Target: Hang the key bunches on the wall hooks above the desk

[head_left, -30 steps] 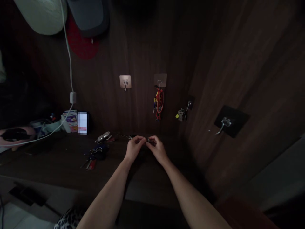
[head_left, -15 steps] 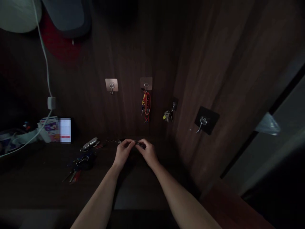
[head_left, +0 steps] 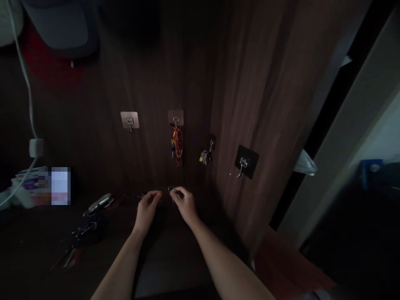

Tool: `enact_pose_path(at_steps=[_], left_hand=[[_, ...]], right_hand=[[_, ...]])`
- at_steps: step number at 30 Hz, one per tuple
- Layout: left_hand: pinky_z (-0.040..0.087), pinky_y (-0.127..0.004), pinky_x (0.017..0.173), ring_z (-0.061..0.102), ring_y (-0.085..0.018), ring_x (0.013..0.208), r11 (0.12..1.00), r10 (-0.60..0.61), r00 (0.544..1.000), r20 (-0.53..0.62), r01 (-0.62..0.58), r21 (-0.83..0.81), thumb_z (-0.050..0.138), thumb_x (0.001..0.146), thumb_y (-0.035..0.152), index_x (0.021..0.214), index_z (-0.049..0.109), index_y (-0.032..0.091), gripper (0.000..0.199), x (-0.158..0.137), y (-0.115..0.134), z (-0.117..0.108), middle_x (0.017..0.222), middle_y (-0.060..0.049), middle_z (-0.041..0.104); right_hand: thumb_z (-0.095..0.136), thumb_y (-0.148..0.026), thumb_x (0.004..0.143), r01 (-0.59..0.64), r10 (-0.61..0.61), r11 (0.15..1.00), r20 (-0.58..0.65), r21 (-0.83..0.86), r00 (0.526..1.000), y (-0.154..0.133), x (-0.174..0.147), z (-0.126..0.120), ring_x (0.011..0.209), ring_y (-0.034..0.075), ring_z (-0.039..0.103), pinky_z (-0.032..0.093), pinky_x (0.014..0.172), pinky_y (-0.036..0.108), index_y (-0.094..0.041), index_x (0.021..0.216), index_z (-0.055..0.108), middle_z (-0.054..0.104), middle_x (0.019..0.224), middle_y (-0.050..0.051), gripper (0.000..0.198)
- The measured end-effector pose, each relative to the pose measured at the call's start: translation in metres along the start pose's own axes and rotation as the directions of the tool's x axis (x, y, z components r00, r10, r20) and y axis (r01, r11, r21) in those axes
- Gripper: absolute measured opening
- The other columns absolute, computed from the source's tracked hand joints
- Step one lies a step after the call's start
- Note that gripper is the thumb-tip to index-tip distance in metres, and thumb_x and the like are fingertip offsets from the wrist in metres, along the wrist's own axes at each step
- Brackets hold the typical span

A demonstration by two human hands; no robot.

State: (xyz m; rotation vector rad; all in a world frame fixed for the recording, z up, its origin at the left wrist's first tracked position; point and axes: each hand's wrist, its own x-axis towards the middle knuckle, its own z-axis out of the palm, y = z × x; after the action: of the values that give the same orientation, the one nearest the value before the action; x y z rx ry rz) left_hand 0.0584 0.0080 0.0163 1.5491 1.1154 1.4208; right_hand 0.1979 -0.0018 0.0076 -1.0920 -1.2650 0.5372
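My right hand (head_left: 186, 203) pinches a small key ring with keys (head_left: 173, 191) between thumb and fingertips. The metal ring sticks out to its left and a thin dark part hangs below. To the left, my left hand (head_left: 147, 209) is apart from it, fingers loosely curved, with nothing visible between them. Just behind the left hand lies a thin chain with small metal pieces (head_left: 135, 196) on the dark shelf. Above the hands, a red and yellow lanyard bunch (head_left: 177, 143) hangs from a wall hook (head_left: 176, 118). Another keys bunch (head_left: 204, 157) hangs farther right.
An adhesive hook (head_left: 130, 121) is on the back wall; a black-backed hook (head_left: 243, 161) is on the side panel. A silver folding tool (head_left: 99, 204) and a dark key bunch (head_left: 83, 233) lie left. A white cable (head_left: 26, 79), caps (head_left: 64, 29) and boxes (head_left: 29, 179) are farther left.
My hands have come apart; the left one has let go, and the right one keeps the key ring. The view has turned right, so the scene sits farther left.
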Motion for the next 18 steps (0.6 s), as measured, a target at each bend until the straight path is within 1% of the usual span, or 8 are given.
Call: enact_pose_path(at_steps=[2, 5, 8, 10, 12, 15, 17, 18], left_hand=[[0.048, -0.028, 0.072, 0.062, -0.018, 0.077, 1.000, 0.005, 1.000, -0.001, -0.005, -0.009, 0.060, 0.069, 0.051, 0.086, 0.064, 0.016, 0.039, 0.000, -0.001, 0.000, 0.081, -0.004, 0.067], [0.049, -0.028, 0.071, 0.063, -0.018, 0.075, 1.000, 0.014, 1.000, 0.023, -0.015, 0.020, 0.058, 0.071, 0.049, 0.089, 0.063, 0.017, 0.037, 0.000, -0.002, 0.001, 0.079, -0.003, 0.067], [0.048, -0.027, 0.068, 0.063, -0.017, 0.071, 0.988, 0.044, 0.997, 0.056, -0.052, 0.145, 0.054, 0.073, 0.046, 0.089, 0.062, 0.019, 0.032, -0.003, -0.003, 0.002, 0.075, -0.001, 0.067], [0.047, -0.027, 0.066, 0.063, -0.017, 0.068, 0.967, 0.058, 0.993, 0.104, -0.082, 0.241, 0.052, 0.075, 0.044, 0.088, 0.062, 0.021, 0.029, -0.005, -0.004, 0.003, 0.072, 0.000, 0.067], [0.046, -0.027, 0.067, 0.063, -0.017, 0.068, 0.945, 0.065, 0.979, 0.193, -0.122, 0.304, 0.050, 0.077, 0.041, 0.088, 0.062, 0.022, 0.025, -0.006, -0.007, 0.004, 0.072, 0.001, 0.067], [0.046, -0.027, 0.074, 0.063, -0.018, 0.077, 0.912, 0.098, 0.927, 0.362, -0.229, 0.340, 0.050, 0.077, 0.036, 0.083, 0.064, 0.023, 0.020, -0.007, -0.013, 0.005, 0.080, -0.001, 0.069], [0.045, -0.027, 0.078, 0.063, -0.019, 0.083, 0.894, 0.118, 0.898, 0.424, -0.282, 0.349, 0.049, 0.077, 0.034, 0.080, 0.065, 0.023, 0.019, -0.007, -0.016, 0.005, 0.085, -0.002, 0.069], [0.045, -0.028, 0.078, 0.062, -0.019, 0.084, 0.890, 0.121, 0.893, 0.433, -0.291, 0.351, 0.049, 0.077, 0.033, 0.079, 0.065, 0.023, 0.019, -0.007, -0.017, 0.005, 0.086, -0.002, 0.069]], right_hand=[[0.059, -0.039, 0.072, -0.060, 0.067, 0.994, -0.066, 0.093, 0.996, -0.001, 0.004, -0.003, 0.055, 0.012, 0.049, 0.040, 0.053, 0.022, -0.019, 0.072, 0.062, 0.056, 0.058, -0.002, 0.019], [0.061, -0.040, 0.069, -0.120, 0.155, 0.969, -0.157, 0.214, 0.975, -0.002, 0.010, -0.009, 0.051, 0.010, 0.044, 0.036, 0.049, 0.021, -0.018, 0.068, 0.062, 0.052, 0.055, -0.003, 0.021], [0.062, -0.041, 0.067, -0.143, 0.217, 0.935, -0.204, 0.325, 0.955, -0.005, 0.017, -0.014, 0.048, 0.008, 0.039, 0.032, 0.046, 0.021, -0.018, 0.065, 0.060, 0.045, 0.052, -0.005, 0.023], [0.062, -0.042, 0.067, -0.141, 0.239, 0.898, -0.194, 0.416, 0.951, -0.008, 0.024, -0.017, 0.046, 0.007, 0.037, 0.030, 0.045, 0.021, -0.017, 0.068, 0.060, 0.045, 0.053, -0.005, 0.025], [0.062, -0.043, 0.067, -0.133, 0.251, 0.849, -0.168, 0.512, 0.953, -0.013, 0.032, -0.019, 0.046, 0.006, 0.036, 0.028, 0.043, 0.020, -0.018, 0.073, 0.060, 0.046, 0.056, -0.005, 0.027], [0.064, -0.043, 0.067, -0.122, 0.275, 0.748, -0.137, 0.652, 0.952, -0.024, 0.048, -0.024, 0.047, 0.006, 0.038, 0.028, 0.041, 0.019, -0.019, 0.080, 0.060, 0.049, 0.062, -0.004, 0.027], [0.066, -0.039, 0.066, -0.124, 0.289, 0.662, -0.098, 0.740, 0.952, -0.033, 0.061, -0.028, 0.046, 0.005, 0.039, 0.028, 0.041, 0.018, -0.021, 0.083, 0.060, 0.050, 0.064, -0.005, 0.026], [0.066, -0.038, 0.067, -0.122, 0.288, 0.624, -0.083, 0.772, 0.954, -0.037, 0.068, -0.030, 0.046, 0.004, 0.038, 0.028, 0.041, 0.017, -0.022, 0.084, 0.059, 0.050, 0.064, -0.005, 0.024]])
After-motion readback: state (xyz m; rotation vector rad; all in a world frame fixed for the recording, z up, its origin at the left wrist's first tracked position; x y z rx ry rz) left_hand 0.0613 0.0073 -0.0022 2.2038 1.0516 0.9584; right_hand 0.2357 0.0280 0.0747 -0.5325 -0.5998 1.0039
